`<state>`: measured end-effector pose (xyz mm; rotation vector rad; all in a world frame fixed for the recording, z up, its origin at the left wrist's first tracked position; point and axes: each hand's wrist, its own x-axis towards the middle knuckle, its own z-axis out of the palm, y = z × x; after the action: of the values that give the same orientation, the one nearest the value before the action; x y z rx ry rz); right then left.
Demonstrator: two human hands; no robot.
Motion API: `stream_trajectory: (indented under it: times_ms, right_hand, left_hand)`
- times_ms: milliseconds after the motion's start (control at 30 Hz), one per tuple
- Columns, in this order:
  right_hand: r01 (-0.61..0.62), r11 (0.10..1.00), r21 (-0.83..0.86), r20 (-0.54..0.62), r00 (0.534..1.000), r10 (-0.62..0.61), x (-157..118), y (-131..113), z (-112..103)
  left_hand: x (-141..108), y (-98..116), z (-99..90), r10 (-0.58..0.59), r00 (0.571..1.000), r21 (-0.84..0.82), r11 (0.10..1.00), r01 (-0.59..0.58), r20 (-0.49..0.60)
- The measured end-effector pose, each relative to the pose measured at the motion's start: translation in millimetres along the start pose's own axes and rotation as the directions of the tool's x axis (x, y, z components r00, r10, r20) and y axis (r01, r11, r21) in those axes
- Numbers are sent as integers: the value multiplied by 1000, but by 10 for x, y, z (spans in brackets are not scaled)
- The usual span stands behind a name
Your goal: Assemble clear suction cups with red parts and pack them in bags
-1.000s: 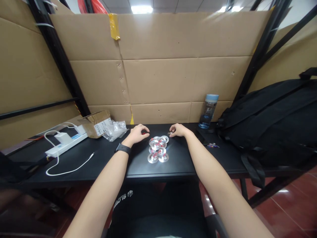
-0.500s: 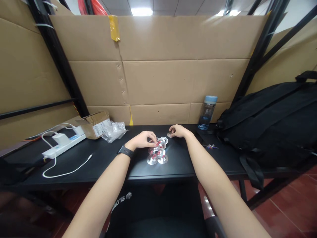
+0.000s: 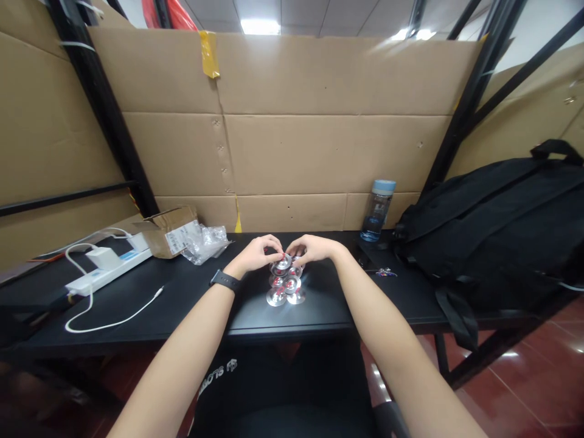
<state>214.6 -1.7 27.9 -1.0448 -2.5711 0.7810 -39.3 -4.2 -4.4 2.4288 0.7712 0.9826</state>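
Note:
Several small silver cymbals [image 3: 276, 297], round with raised centres and red bits at the middle, lie in an overlapping cluster on the black table [image 3: 191, 304]. At the top left of the cluster, my left hand [image 3: 260, 252] pinches one small cymbal [image 3: 283, 263] between thumb and fingers, tilted above the others. My right hand [image 3: 311, 248] curls over the upper right of the cluster, its thumb and fingers closed on the edge of another cymbal [image 3: 297, 261], which is partly hidden by the fingers. A black watch [image 3: 225, 280] is on my left wrist.
On the left are a white power strip [image 3: 109, 274] with chargers and cable, an opened cardboard box [image 3: 166, 234] and clear plastic wrap [image 3: 207, 244]. On the right stand a water bottle [image 3: 376, 213] and a black backpack [image 3: 493, 225]. A cardboard wall [image 3: 292, 152] closes the back.
My right hand has moved left with its cymbal, from behind the cluster's right side to its upper right edge. My left hand has lifted its cymbal slightly. The view has shifted slightly.

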Motion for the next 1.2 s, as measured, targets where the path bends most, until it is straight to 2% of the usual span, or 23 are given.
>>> stream_trajectory:
  times_ms: [33, 200, 400, 567, 667, 800, 967, 1200]
  right_hand:
    - [20, 999, -32, -15, 1000, -21, 16, -62, 30]
    - [62, 980, -190, -254, 961, -110, 100, -209, 191]
    - [113, 966, -232, -358, 914, -193, 163, -198, 256]
    - [108, 982, -154, -533, 828, -175, 197, -128, 258]
    - [152, 987, -60, -580, 799, -158, 211, -104, 264]
    - [194, 981, -27, -557, 812, -176, 219, -139, 286]
    - [198, 979, -42, -534, 824, -189, 224, -201, 314]
    - [219, 975, -20, -585, 789, -189, 241, -146, 305]
  left_hand:
    - [0, -4, 1, -10, 999, 14, 1000, 10, -43]
    - [4, -10, 14, -23, 978, 42, 999, 32, -209]
    - [21, 24, 36, -3, 960, 75, 997, 25, -281]
    - [37, -113, 1, -112, 888, 107, 978, 177, -446]
    - [27, -217, -48, -161, 912, 103, 971, 214, -376]
    - [20, -207, -41, -109, 955, -16, 994, 109, -277]
    - [45, -111, 37, -50, 963, -73, 997, 31, -265]
    - [29, -122, 3, -85, 975, -67, 995, 73, -207]
